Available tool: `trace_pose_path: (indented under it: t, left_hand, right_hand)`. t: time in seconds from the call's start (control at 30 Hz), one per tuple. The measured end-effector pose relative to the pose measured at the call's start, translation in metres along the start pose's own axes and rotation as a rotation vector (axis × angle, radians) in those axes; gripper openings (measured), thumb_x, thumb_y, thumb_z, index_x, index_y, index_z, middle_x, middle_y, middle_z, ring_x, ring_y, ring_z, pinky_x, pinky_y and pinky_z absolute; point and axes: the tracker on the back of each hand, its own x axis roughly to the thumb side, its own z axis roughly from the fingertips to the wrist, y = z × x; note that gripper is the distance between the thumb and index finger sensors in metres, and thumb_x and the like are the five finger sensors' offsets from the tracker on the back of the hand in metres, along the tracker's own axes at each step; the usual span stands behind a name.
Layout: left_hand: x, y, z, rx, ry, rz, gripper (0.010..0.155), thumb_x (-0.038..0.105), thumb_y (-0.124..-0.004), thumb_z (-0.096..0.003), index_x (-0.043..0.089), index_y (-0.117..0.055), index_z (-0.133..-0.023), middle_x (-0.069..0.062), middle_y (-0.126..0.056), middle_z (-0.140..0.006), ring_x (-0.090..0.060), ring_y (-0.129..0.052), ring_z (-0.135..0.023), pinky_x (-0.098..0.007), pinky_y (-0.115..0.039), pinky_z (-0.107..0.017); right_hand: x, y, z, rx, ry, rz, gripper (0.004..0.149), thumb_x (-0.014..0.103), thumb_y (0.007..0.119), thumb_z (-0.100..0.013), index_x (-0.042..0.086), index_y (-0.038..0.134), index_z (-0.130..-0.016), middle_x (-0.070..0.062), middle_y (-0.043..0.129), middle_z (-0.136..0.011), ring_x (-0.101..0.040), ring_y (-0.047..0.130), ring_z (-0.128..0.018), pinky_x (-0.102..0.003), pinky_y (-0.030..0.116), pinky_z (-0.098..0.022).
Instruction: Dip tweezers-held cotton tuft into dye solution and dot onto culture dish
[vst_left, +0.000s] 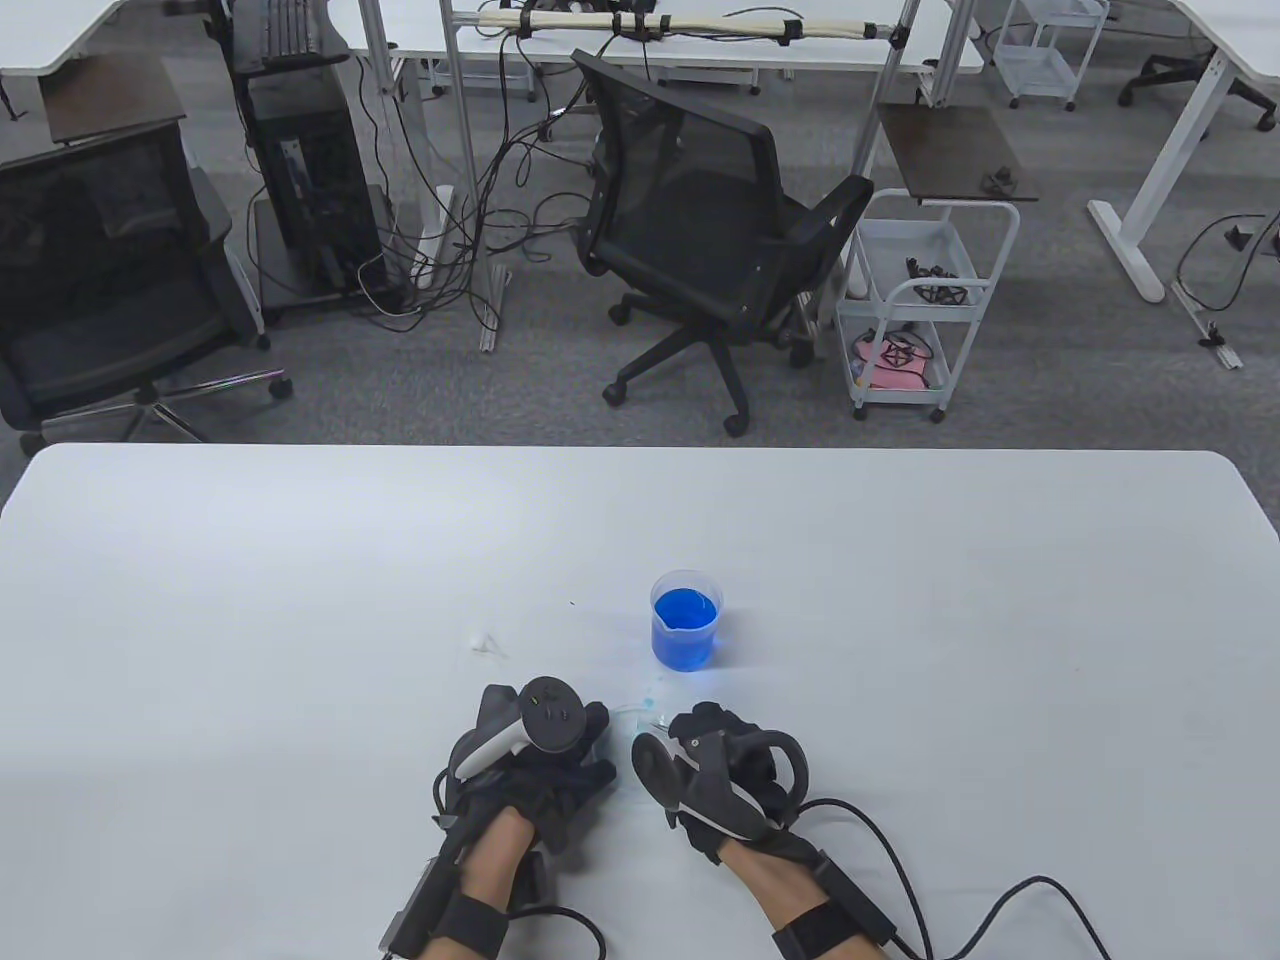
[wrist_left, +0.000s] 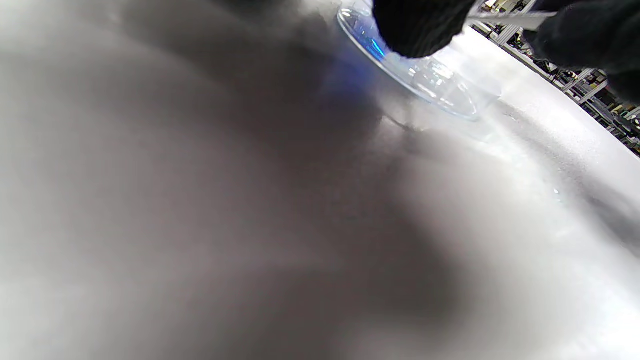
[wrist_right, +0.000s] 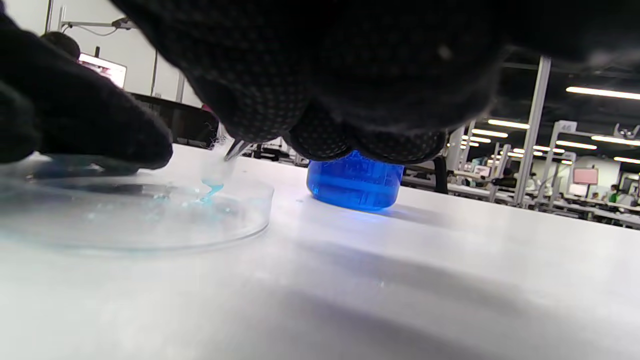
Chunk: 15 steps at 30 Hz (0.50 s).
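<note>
Right hand (vst_left: 725, 775): nearest the table camera, at the near edge of the table (vst_left: 300, 600). Grip clenched on the tweezers (wrist_right: 235, 149), of which only a short metal tip shows under the gloved fingers (wrist_right: 260, 105) in the right wrist view.

Left hand (vst_left: 540, 750): just beside the right hand. A fingertip (wrist_right: 125, 140) rests over the near rim of the dish, steadying it by my reading. Whether that grip is curled round anything I cannot tell.

Cotton tuft (wrist_right: 216, 175): held at the tweezer tip, lower end tinted blue, touching the dish floor or all but touching it.

Dish (wrist_right: 150, 220): clear, shallow, flat on the table between the two hands; faint blue marks inside near the tuft.

Beaker of blue dye (vst_left: 686, 620): upright, beyond the hands, near the dish but apart from it.

Spare tuft of cotton (vst_left: 485, 641): loose on the table, left of the beaker.

Step in hand, as judged: dotting.

Handling notes:
- press straight down, lightly, then lift straight up; dragging would smear the dot;
- keep the pinch firm, since a wet tuft may slip;
- hold the dish still with the left fingertip, clear of the dotting area;
- place each new dot on bare dish floor.
</note>
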Motion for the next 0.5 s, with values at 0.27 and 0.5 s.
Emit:
trace_pose_path:
  t: [0.27, 0.5]
  left_hand:
    - [0.0, 0.0, 0.0, 0.0, 0.0, 0.0, 0.069, 0.046, -0.065, -0.063, 0.025, -0.026, -0.116, -0.024, -0.011, -0.122, -0.054, -0.009, -0.104, -0.078, -0.016, -0.065]
    - [0.0, 0.0, 0.0, 0.0, 0.0, 0.0, 0.069, 0.046, -0.065, -0.0629, 0.025, -0.026, -0.116, -0.024, -0.011, -0.122, -0.054, -0.01, -0.104, -0.078, -0.016, -0.065]
  right_hand:
    - [0.0, -0.002, 0.001, -0.009, 0.003, 0.001, 0.039, 0.027, 0.093, -0.027, 0.001, 0.106, -0.053, -0.024, 0.104, -0.054, -0.016, 0.099, -0.018, -0.031, 0.089, -0.007]
    - [-0.008, -0.026, 0.002, -0.096, 0.04, -0.067, 0.04, 0.027, 0.094, -0.027, 0.0, 0.106, -0.053, -0.025, 0.104, -0.054, -0.016, 0.098, -0.017, -0.031, 0.089, -0.006]
